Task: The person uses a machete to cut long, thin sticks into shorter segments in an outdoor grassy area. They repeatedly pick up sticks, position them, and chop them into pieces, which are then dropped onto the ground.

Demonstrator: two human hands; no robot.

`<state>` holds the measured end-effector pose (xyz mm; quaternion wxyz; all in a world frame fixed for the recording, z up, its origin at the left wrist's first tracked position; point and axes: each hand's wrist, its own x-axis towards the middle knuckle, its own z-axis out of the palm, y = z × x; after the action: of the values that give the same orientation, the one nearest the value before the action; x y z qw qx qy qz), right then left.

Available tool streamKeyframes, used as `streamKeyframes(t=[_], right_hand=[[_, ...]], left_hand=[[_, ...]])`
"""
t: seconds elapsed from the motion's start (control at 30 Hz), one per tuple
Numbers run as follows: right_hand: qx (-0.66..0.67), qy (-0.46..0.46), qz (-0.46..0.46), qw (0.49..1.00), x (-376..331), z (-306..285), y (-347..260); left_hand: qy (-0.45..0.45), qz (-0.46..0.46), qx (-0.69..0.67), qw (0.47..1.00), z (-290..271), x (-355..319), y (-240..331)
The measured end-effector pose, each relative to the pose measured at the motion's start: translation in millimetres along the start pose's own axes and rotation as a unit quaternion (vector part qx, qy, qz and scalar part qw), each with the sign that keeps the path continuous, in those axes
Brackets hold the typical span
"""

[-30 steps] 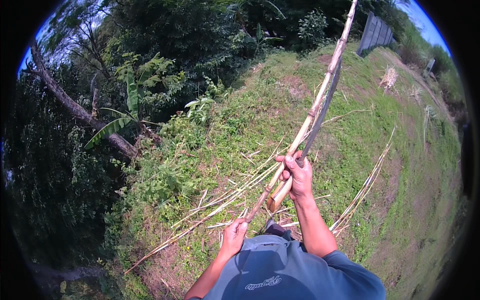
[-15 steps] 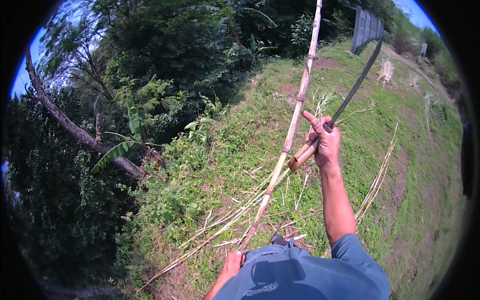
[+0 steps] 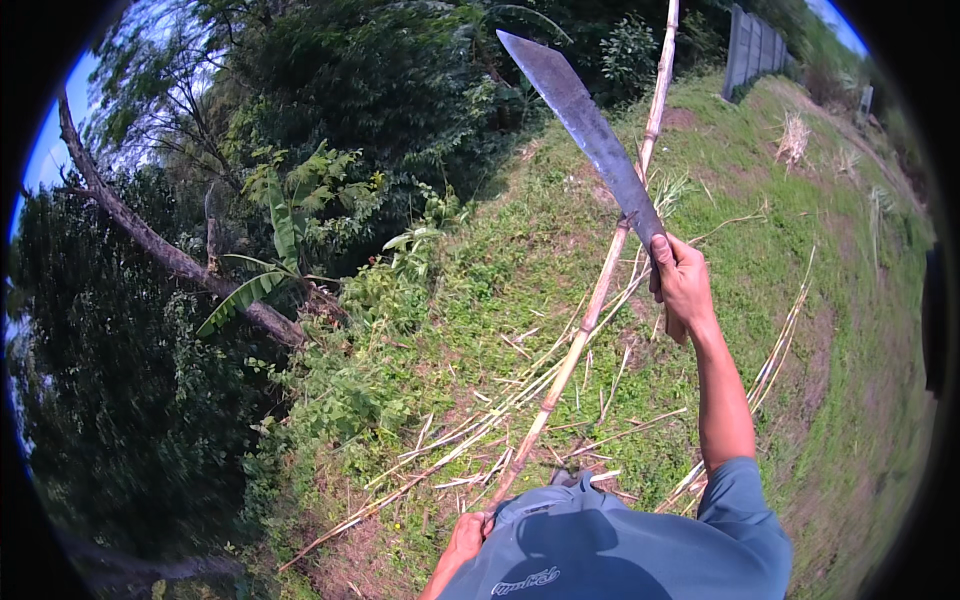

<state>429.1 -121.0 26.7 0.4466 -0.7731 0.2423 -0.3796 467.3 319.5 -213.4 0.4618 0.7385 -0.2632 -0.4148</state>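
Steel machete (image 3: 590,130) stands raised in my right hand (image 3: 683,285), fingers wrapped tight around its handle; my left hand (image 3: 465,540) grips the long bamboo cane (image 3: 600,290) low down.

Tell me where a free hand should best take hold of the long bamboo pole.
Probably low on the bamboo pole, just above the left hand, coming from its left side. The stem is bare there and slants up and away; the machete in the right hand is raised on its right.

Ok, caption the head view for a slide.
Right hand raises a machete beside a long cane gripped low by the left hand, on grass.
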Motion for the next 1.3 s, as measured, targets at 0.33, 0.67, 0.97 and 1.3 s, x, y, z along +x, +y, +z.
streamKeyframes(t=[0.33,0.67,0.97,1.3], right_hand=[[-0.252,-0.053,-0.056,0.965,-5,-20,-26],[-0.225,-0.033,-0.012,0.974,-24,-10,-28],[-0.335,-0.243,-0.103,0.905,-72,19,-36],[-0.300,-0.139,-0.057,0.942,-49,25,-8]], left_hand=[[0.110,0.047,0.015,0.993,15,-3,-2],[0.064,0.082,-0.020,0.994,13,-2,-18],[0.011,0.039,-0.058,0.997,-2,-3,-6],[-0.006,0.047,-0.023,0.999,-11,-4,8]])
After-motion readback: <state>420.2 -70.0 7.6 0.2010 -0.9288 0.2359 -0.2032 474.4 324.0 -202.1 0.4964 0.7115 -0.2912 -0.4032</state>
